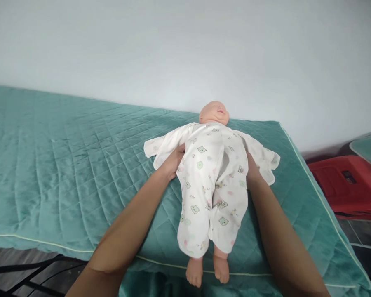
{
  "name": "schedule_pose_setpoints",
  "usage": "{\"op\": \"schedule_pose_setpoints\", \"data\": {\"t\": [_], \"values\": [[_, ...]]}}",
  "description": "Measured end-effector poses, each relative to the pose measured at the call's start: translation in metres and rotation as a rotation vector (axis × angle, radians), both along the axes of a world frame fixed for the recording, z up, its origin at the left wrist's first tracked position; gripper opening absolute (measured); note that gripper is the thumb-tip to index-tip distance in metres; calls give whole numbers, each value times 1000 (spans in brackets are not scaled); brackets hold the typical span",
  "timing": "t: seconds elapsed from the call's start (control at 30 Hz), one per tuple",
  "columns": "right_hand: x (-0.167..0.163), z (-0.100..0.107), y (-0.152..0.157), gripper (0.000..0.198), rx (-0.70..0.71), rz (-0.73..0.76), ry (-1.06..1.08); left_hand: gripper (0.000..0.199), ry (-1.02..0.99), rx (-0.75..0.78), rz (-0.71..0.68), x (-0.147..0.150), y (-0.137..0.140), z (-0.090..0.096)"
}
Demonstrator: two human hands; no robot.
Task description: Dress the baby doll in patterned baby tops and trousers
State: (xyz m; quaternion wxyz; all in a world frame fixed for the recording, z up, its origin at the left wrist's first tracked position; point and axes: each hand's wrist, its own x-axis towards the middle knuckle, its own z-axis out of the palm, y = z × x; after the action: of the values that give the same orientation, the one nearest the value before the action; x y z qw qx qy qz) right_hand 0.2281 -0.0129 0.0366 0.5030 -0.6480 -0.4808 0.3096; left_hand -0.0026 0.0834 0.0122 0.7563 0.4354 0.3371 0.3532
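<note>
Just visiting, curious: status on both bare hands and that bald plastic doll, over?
Left hand, right hand: flanking white printed cloth trousers, both partly hidden. Doll: face-up on green quilted bedcover. Nothing visibly blocking.

The fingers of my left hand disappear behind the side of the doll's printed trousers; most of my right hand is hidden at the other side, so my grip cannot be told. The doll has its back against the quilt, out of sight, and its arms are covered by sleeves. Some trouser prints are too small to make out. The bottom edge cuts off both my arms; the left edge crops the green quilt, the right edge a red object.
</note>
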Motion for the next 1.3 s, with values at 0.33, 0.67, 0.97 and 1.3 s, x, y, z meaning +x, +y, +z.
{"op": "schedule_pose_setpoints", "data": {"t": [0.33, 0.67, 0.97, 1.3], "values": [[2, -2, 5, 45, -77, 77, 277, 34, -38, 7, 36, 0, -2, -3], [-4, -4, 3, 36, -31, 144, 282, 42, -14, 45, 55, -4, 1, -11], [-2, -17, 11, 22, 162, 2, 156, 37, 22, -81, 58, -2, 3, -11], [-4, -17, 14, 17, 123, -116, 220, 46, 26, -72, -7, 1, 3, -3]]}}
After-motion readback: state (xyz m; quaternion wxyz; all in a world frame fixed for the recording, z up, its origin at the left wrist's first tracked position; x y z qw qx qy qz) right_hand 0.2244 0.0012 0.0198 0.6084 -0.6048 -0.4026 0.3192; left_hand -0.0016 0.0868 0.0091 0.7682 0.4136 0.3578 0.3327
